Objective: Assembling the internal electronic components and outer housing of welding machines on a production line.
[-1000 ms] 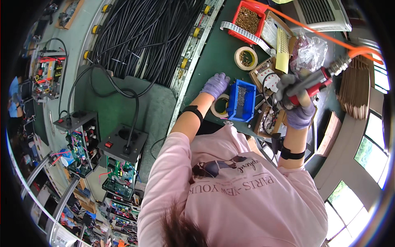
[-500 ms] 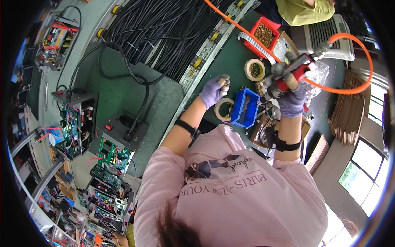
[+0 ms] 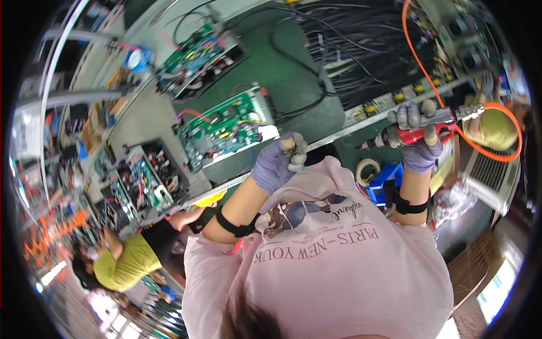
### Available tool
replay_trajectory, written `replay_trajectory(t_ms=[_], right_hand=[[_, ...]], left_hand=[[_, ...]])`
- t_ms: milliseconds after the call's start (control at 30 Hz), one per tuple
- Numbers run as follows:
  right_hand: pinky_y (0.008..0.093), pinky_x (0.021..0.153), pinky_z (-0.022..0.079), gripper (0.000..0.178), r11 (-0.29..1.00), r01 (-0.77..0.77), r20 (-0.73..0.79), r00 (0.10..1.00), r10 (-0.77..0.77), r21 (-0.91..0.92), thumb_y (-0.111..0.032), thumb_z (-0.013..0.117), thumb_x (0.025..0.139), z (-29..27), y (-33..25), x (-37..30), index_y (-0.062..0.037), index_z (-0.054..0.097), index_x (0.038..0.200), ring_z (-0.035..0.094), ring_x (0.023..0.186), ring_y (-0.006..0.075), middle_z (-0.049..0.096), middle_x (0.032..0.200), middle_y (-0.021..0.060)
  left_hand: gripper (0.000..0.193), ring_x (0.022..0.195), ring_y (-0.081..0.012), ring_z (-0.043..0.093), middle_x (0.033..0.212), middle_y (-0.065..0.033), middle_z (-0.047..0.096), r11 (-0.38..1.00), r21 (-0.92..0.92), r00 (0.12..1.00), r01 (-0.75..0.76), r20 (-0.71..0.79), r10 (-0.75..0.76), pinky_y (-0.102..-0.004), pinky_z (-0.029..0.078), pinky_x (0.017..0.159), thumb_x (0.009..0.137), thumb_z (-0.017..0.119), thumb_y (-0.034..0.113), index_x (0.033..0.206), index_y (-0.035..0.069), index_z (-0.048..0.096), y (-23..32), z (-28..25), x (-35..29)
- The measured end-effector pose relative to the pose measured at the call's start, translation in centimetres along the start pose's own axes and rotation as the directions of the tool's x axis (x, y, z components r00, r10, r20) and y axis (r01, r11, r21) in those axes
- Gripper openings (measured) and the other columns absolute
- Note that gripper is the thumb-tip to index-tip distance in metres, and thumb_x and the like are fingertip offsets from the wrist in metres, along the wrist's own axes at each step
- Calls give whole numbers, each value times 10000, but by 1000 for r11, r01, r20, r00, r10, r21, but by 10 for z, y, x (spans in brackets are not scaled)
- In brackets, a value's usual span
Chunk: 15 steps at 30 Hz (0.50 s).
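My right hand (image 3: 422,156), in a purple glove with grey fingertips, is wrapped round a red air screwdriver (image 3: 413,136). The bit points left, and an orange hose (image 3: 512,121) loops from the tool's back end. My left hand (image 3: 274,168), gloved alike, is closed with its fingers curled in. Whatever it may hold is too small to name. It is near the corner of an open unit with a green circuit board (image 3: 228,125), which carries coloured wires and lies on the bench at left.
Black cables (image 3: 375,39) lie in a heap beyond a metal roller rail (image 3: 398,100). A blue bin (image 3: 387,183) and a tape roll (image 3: 359,169) are below the screwdriver. Another board unit (image 3: 197,59) stands farther left. A person in a yellow-green shirt (image 3: 127,263) is at lower left.
The view has swung toward the left side of the bench. My right hand has brought the screwdriver away from the parts bins, and my left hand is now close to the circuit board unit.
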State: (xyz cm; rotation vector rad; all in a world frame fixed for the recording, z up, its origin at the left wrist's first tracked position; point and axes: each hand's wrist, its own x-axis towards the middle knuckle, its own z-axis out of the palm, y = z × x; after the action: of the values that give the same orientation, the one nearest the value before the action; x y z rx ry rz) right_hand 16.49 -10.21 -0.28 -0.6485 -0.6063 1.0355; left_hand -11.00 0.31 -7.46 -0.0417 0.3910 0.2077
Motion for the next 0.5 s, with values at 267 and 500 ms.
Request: replay_trajectory(t_ms=[267, 500], right_hand=[[442, 809, 441, 295, 995, -91, 329, 942, 71, 44, -311, 682, 793, 97, 59, 58, -160, 488, 957, 500, 653, 192, 474, 659, -1], [384, 707, 423, 289, 988, -154, 405, 905, 130, 27, -342, 663, 806, 153, 108, 71, -131, 508, 928, 463, 631, 196, 446, 625, 3]], left_hand=[[456, 908, -188, 539, 1010, -80, 548, 867, 390, 806, -309, -377, 456, -299, 463, 844, 877, 564, 238, 1245, -2, 443, -10, -28, -91], [328, 828, -184, 582, 994, -111, 564, 813, 319, 798, -488, -216, 563, -248, 506, 715, 921, 475, 163, 1201, -7, 470, -10, -41, -113]])
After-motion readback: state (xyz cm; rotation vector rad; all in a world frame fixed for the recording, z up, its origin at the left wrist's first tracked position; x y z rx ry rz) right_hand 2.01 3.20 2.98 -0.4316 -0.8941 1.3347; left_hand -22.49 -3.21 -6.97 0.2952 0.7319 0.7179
